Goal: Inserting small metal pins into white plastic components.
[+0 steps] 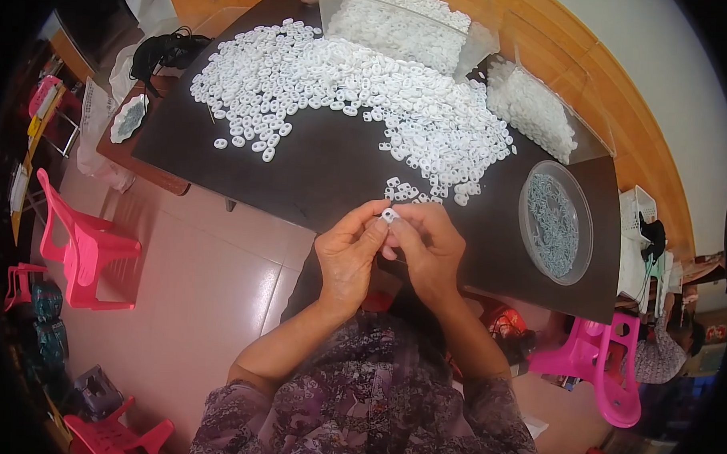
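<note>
White piece (389, 215) is pinched by both hands (349, 258) (434, 257) near the table edge (506, 282).

Wht pc (389, 215) partly behind thumbs (409, 241)

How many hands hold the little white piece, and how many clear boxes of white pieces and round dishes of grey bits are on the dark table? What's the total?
Hands: 2 (left hand, right hand)
Clear boxes: 2 (back box, right box)
Round dish: 1
Total: 5
The loose white pieces are too many to count.
</note>
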A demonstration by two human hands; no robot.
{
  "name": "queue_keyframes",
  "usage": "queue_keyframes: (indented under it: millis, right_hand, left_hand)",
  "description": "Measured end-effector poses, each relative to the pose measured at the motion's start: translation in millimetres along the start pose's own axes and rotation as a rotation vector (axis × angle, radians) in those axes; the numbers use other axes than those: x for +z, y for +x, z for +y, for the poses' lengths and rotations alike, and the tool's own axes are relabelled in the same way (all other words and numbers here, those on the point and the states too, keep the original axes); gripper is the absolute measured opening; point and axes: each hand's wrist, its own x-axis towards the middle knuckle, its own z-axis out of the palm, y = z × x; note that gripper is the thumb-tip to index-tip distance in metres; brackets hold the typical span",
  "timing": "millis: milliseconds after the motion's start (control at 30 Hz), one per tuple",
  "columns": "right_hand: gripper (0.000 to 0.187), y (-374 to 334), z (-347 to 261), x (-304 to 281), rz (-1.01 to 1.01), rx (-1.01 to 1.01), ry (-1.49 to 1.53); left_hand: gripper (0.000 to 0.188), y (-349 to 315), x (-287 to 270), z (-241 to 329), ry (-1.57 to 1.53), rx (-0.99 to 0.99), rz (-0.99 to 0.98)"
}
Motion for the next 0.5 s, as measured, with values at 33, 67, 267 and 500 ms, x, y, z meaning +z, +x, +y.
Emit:
queue_keyframes:
  millis: [33, 67, 267, 500]
  right_hand:
    - [0.014, 0, -1, -1, -0.012, 0.008, 0.001]
    - [0.014, 0, 0, -2, -0.012, 0.008, 0.001]
    - [0.020, 3, -3, -2, -0.054, -0.137, -0.133]
    - [0.033, 8, -9, -7, -0.084, -0.368, -0.321]
  left_hand:
    - [0.023, -1, 0, 1, 0.000, 0.000, 0.000]
    - [0.023, -1, 0, 2, 0.015, -0.001, 0.000]
    - [0.023, -2, -4, 5, 0.018, 0.008, 0.003]
    - [0.022, -1, 2, 12, -0.053, -0.053, 0.022]
